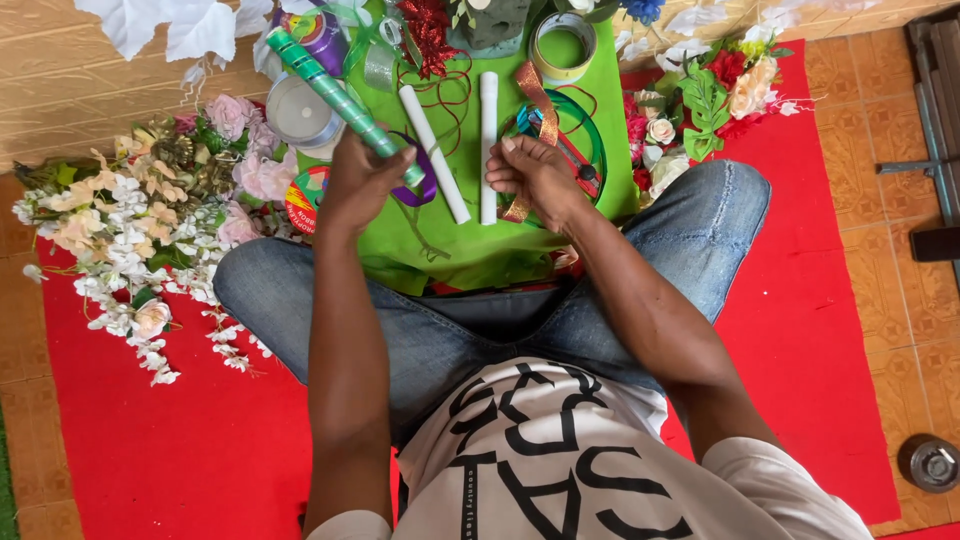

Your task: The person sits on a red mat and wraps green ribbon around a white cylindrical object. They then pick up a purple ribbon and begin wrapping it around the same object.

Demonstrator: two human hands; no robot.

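I see my left hand (362,180) gripping the shiny green-wrapped stick (340,95) above the green cloth (450,250) | right hand (535,175) pinching gold ribbon (535,100) | loose wrap might slip, I think.

Seated person in a T-shirt and jeans

A white short-sleeved cotton T-shirt (560,470) with large black block lettering across the chest; faded blue denim jeans (470,330) with paler, worn patches at the knees; both forearms bare, no watch or rings visible.
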